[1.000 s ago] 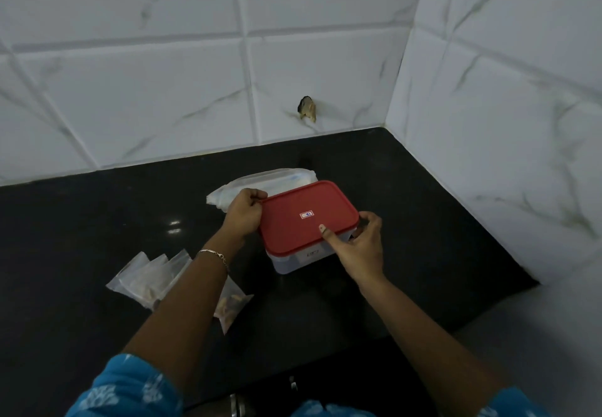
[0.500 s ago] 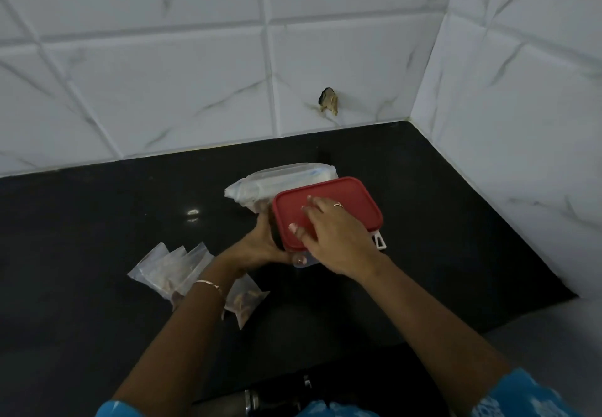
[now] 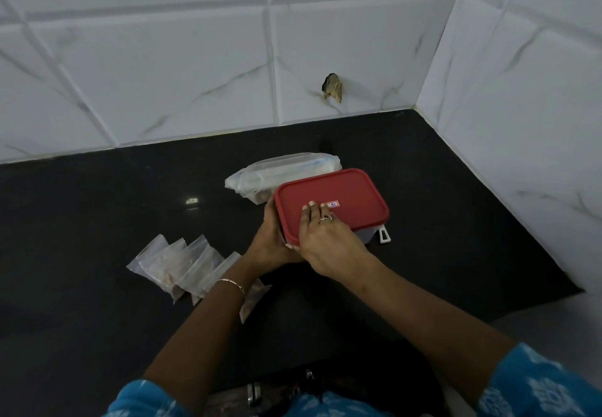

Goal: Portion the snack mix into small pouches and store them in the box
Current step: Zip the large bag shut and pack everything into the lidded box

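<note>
Box (image 3: 367,237) w/ red lid (image 3: 351,193) on, sits on desk (image 3: 97,221), right of mid, nearer back edge than front. R hand (image 3: 325,237) lies flat on lid: fingers (image 3: 309,214) straight, released, pressing down, thumb at lid rim on side toward front edge. Ring (image 3: 325,218) on one finger. L hand (image 3: 272,247) is against box side facing desk's left edge, fingers curled round it, grasping box; tips mostly hidden under R hand. White clip (image 3: 384,233) hangs out at box corner toward right edge. Clear bag (image 3: 283,169) w/ snack mix lies just behind box toward back edge; touching or not, can't tell. Pouches (image 3: 182,267), filled, overlap in fanned row toward left edge, apart from box; one partly under L forearm. Bracelet (image 3: 233,284) on L wrist. Tile wall (image 3: 163,68) past back edge has chipped hole (image 3: 333,87).
</note>
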A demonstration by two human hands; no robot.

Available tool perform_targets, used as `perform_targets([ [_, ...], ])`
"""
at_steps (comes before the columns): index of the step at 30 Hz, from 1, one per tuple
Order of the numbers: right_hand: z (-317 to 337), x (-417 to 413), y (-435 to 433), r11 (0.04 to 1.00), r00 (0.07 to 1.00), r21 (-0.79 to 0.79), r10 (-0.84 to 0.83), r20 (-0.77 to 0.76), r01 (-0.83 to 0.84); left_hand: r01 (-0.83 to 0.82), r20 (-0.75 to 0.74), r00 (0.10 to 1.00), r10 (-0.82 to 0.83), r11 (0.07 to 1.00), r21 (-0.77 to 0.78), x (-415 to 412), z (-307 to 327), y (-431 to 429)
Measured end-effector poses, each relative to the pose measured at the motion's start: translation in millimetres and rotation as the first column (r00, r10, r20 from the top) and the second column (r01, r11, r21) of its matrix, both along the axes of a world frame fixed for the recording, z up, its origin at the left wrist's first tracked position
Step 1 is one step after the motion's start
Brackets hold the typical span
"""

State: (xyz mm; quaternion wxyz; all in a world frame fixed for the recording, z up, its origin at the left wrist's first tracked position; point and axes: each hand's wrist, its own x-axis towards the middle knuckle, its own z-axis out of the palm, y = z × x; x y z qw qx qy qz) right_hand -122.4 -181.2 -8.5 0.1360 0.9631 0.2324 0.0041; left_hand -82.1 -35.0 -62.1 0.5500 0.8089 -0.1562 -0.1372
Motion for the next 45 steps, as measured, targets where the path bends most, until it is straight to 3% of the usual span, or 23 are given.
perform_targets([
  [6, 6.0, -6.0, 6.7, 1.000, 0.999, -0.003, -0.015, 0.036, 0.015, 0.026, 0.014, 1.000, -0.026, 1.000, -0.013, -0.3, 4.2, 0.1],
  [11, 21.6, -7.4, 3.8, 0.977, 0.997, 0.214, -0.017, 0.074, 0.001, 0.026, 0.041, 0.999, -0.025, 0.999, -0.036, -6.5, 7.9, -5.3],
  [17, 34.0, -5.8, -0.8, 0.912, 0.991, 0.408, -0.081, 0.107, 0.031, -0.009, 0.084, 0.996, 0.005, 0.999, 0.049, -2.7, 8.3, -6.5],
  [21, 52.9, -2.8, -12.5, 0.877, 0.978, 0.474, -0.162, 0.132, 0.081, -0.024, 0.077, 0.997, 0.021, 0.999, 0.042, 4.3, 0.0, -3.1],
  [26, 82.9, 4.3, -36.9, 0.691, 0.912, 0.720, -0.333, 0.239, 0.063, 0.032, 0.005, 0.999, -0.032, 0.999, 0.031, 6.3, 0.7, 1.1],
  [32, 100.7, 16.6, -109.0, 0.497, 0.677, 0.854, -0.682, 0.277, 0.152, 0.051, -0.018, 0.999, -0.051, 0.998, 0.020, 7.3, 4.8, -3.6],
  [33, 97.9, 13.8, -121.9, 0.448, 0.613, 0.873, -0.749, 0.250, 0.192, 0.054, -0.021, 0.998, -0.054, 0.998, 0.017, 6.9, 4.7, -6.9],
  [35, 86.9, 8.8, -145.1, 0.248, 0.495, 0.942, -0.862, 0.108, 0.227, 0.042, -0.022, 0.999, -0.041, 0.999, 0.008, 5.1, 6.7, -10.6],
  [37, 73.8, 1.3, -176.1, -0.065, 0.391, 0.986, -0.913, -0.120, 0.152, 0.053, -0.021, 0.998, -0.053, 0.999, -0.001, 4.9, 6.9, -20.3],
  [40, 42.7, -6.4, -209.7, -0.467, 0.364, 0.884, -0.824, -0.434, -0.001, 0.011, -0.007, 1.000, -0.011, 0.999, -0.038, 1.7, 4.4, -18.8],
  [42, 12.0, -16.3, -236.1, -0.613, 0.312, 0.790, -0.753, -0.579, -0.014, 0.020, 0.003, 1.000, -0.020, 0.999, -0.036, -0.1, 4.4, -25.7],
  [45, -30.1, -28.8, -261.4, -0.730, 0.211, 0.683, -0.666, -0.715, 0.011, 0.039, 0.015, 0.999, -0.039, 0.999, -0.028, -4.0, 6.2, -36.4],
])
